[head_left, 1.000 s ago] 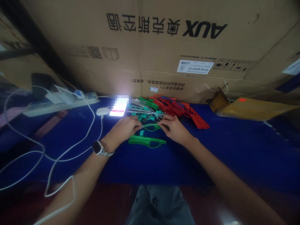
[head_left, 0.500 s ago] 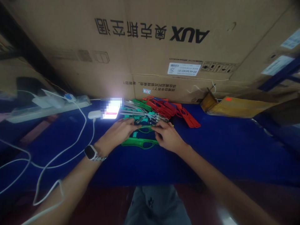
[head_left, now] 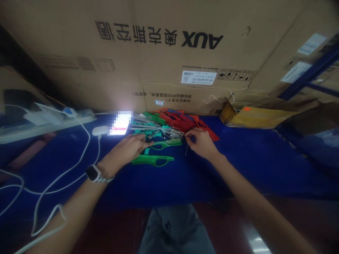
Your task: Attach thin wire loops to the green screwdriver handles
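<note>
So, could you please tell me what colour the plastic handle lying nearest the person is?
Green; the handle shows best in the head view.

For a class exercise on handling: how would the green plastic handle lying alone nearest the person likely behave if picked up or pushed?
The green handle looks thin and plastic, so probably light and fairly stiff. It lies flat on the blue cloth, so it would likely slide, not roll.

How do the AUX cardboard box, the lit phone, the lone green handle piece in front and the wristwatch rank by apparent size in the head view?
1. AUX cardboard box
2. Green handle piece
3. Lit phone, close to the handle piece; it lies farther back, so unsure
4. Wristwatch
</note>
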Available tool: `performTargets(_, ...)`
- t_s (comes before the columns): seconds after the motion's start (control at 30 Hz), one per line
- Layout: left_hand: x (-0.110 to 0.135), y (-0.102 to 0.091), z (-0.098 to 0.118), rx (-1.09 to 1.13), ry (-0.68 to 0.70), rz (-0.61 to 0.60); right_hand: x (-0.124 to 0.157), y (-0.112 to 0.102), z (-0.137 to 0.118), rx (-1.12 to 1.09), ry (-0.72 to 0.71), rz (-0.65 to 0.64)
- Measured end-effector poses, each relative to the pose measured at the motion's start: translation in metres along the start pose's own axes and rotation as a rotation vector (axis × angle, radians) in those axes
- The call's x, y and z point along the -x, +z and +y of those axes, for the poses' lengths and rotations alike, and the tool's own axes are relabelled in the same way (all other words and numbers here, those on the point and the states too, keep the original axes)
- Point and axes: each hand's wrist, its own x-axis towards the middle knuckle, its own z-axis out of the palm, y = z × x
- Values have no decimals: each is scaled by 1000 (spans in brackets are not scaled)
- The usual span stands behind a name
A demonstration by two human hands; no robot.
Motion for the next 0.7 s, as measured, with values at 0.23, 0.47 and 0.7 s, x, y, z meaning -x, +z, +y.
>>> performTargets(0.23, -2, -3, 7, 17, 20, -4, -1, 3, -6, 218, 72, -47)
performTargets(0.47, -3, -1, 8, 34, 14, -12, -7, 12, -1, 65, 146, 4)
performTargets(0.7, -5, -3, 13, 48, 17, -9, -7, 9, 4, -412, 182, -9)
